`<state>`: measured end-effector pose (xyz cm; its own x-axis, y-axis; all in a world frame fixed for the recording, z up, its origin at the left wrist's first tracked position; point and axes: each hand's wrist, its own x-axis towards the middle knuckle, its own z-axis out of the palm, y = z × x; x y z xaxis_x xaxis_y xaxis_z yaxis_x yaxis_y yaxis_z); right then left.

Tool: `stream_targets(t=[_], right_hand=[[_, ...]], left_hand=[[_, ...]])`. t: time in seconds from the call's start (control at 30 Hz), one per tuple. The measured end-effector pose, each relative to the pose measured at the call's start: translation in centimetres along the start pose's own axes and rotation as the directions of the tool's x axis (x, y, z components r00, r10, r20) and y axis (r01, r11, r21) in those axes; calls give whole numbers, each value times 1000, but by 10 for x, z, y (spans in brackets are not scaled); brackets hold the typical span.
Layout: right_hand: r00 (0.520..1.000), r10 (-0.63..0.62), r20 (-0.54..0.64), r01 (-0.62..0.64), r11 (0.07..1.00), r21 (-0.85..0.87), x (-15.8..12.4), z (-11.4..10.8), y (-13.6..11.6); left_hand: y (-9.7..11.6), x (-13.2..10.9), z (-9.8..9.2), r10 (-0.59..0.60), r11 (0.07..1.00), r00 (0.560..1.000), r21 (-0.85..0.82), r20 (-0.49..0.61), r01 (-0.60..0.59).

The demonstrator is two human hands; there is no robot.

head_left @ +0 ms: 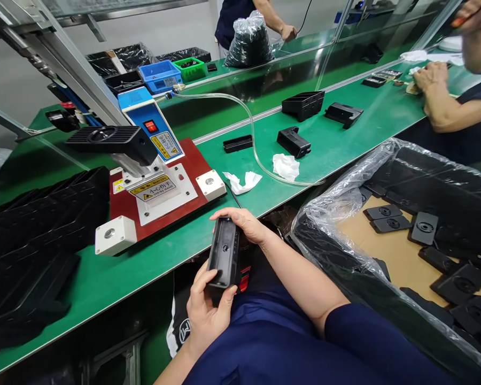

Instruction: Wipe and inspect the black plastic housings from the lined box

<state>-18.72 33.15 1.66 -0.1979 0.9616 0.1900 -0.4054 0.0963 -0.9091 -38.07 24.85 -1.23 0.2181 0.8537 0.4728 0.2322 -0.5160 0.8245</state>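
Above my lap I hold a black plastic housing (225, 248), its hollow side facing up with a small round hole in its floor. My left hand (209, 310) grips the near end between thumb and fingers. Around the far end, my right hand (242, 222) is closed. Just beyond, on the green bench, stands a small press machine (150, 128) with a red base and two white button blocks. A similar black part (116, 143) sits on its fixture.
Black parts (28, 256) are stacked on the bench at left. A plastic-lined bin (353, 224) with black parts stands at right. A clear hose (248, 117) crosses the bench near black housings (294, 141) and tissues (285, 167). Co-workers' hands (433, 80) are at the far right and back.
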Motion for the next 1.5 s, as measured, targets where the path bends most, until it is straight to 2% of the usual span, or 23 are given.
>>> stream_targets(t=[0.07, 0.17, 0.23, 0.3, 0.4, 0.6, 0.8, 0.97, 1.1, 1.2, 1.33, 1.43, 1.5], right_hand=[[1000, -11, -21, 13, 993, 119, -1, 1, 1], [994, -56, -90, 82, 945, 316, -5, 1, 1], [989, -95, -109, 133, 899, 418, -7, 2, 1], [988, -106, -108, 145, 864, 481, -9, 2, 1], [990, -78, -120, 131, 837, 532, -11, 1, 2], [990, -90, -105, 135, 804, 579, -14, 1, 6], [986, -166, -15, 147, 823, 549, -11, -1, 5], [991, -135, -4, 120, 864, 489, -10, -4, 5], [998, -45, -48, 62, 881, 468, -11, -4, 9], [997, -20, -80, 59, 854, 517, -12, -2, 11], [985, 32, -171, 76, 803, 591, -13, 6, 5], [942, 123, -311, 80, 820, 566, -16, 11, -4], [924, 142, -356, 85, 830, 552, -18, 12, -9]], left_hand=[[6, 13, 2, 184, 981, 982, 62, 38, -186], [20, 30, 9, 444, 886, 892, 111, 83, -451], [29, 37, 15, 554, 815, 824, 125, 117, -566], [35, 39, 21, 600, 777, 784, 119, 160, -619], [40, 39, 29, 622, 757, 761, 106, 186, -645], [43, 37, 34, 618, 757, 765, 126, 180, -641], [41, 32, 33, 624, 755, 759, 109, 185, -647], [37, 30, 34, 635, 747, 745, 85, 203, -660], [36, 29, 33, 630, 751, 751, 92, 200, -654], [41, 32, 36, 633, 749, 747, 82, 204, -658], [51, 42, 47, 664, 715, 705, 64, 250, -696], [58, 47, 57, 694, 685, 667, 37, 271, -728], [59, 48, 62, 708, 675, 654, 17, 266, -737]])
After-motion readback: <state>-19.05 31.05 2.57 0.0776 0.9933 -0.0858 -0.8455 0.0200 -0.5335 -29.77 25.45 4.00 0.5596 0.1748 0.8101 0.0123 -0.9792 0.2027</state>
